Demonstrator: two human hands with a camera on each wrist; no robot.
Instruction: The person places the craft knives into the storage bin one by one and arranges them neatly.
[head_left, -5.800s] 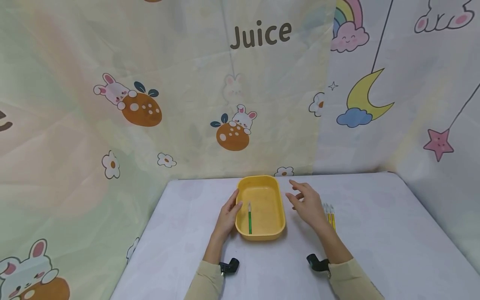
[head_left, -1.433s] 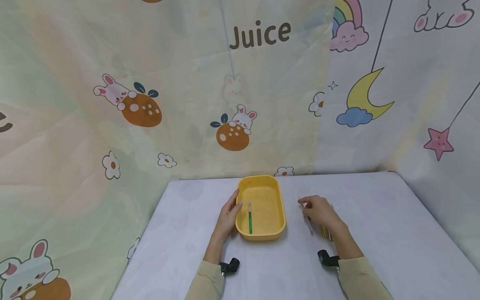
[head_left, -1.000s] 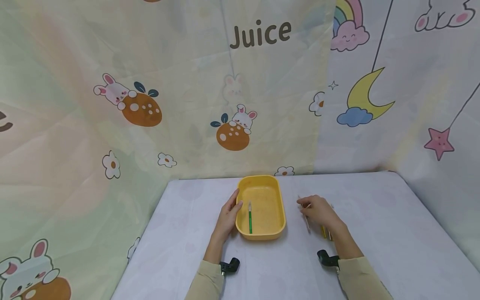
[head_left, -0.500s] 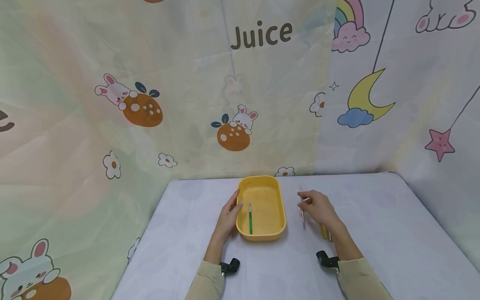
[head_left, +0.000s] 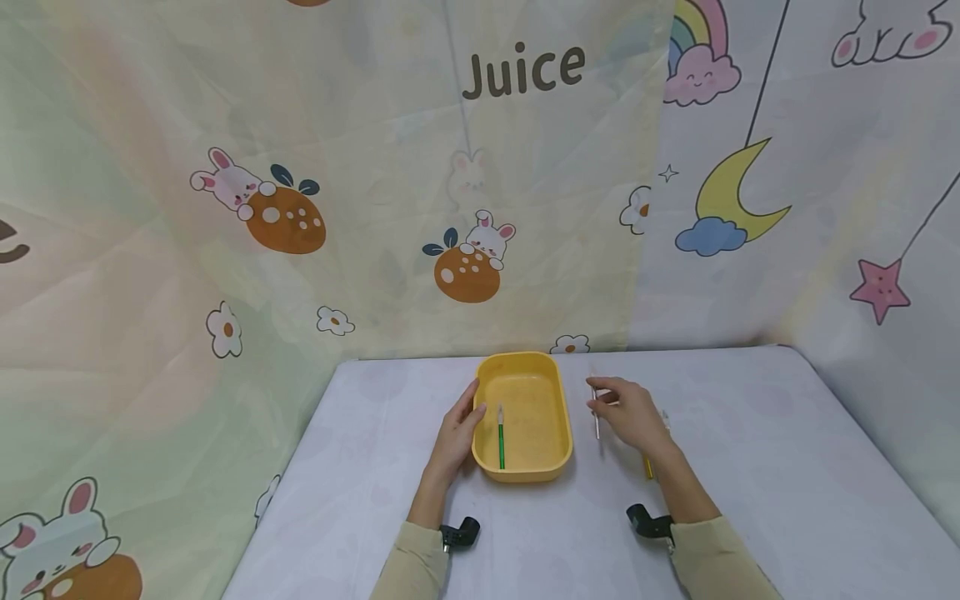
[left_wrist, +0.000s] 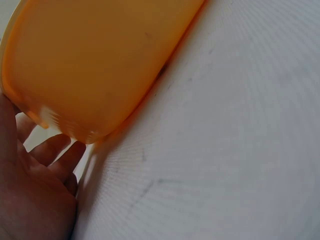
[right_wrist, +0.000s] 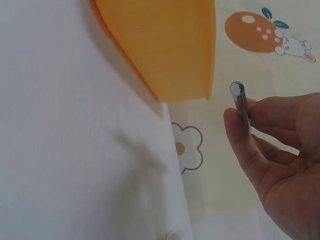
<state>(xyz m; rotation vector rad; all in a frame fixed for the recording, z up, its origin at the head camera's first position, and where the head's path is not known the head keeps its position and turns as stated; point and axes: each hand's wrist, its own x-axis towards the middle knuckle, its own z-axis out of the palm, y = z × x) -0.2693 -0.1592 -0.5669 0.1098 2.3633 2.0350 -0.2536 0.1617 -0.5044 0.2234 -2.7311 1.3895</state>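
Note:
My left hand [head_left: 453, 429] grips the left side of a yellow plastic tray [head_left: 525, 476], thumb over its rim and fingers along the outer wall. In the left wrist view, the fingers [left_wrist: 70, 157] lie against that wall. A slim green pencil-like stick [head_left: 501, 442] with a pale tip lies inside the tray. To the tray's right, my right hand [head_left: 630, 415] pinches a slim silver pencil-like stick [head_left: 597, 421] between thumb and fingers, above the table. The right wrist view shows the flat round end of this silver stick [right_wrist: 238, 90] sticking out past the thumb.
Beneath the right wrist lies a yellow stick [head_left: 648, 468], partly hidden by the arm. Pale tips [head_left: 665, 418] show just behind that hand. A white cloth covers the table [head_left: 750, 467]. Behind it hangs a printed curtain [head_left: 375, 250].
Earlier, my right hand was raised without a stick near the tray. It then took the silver stick from the group at right, and has since raised it and carried it left. My left hand stays put.

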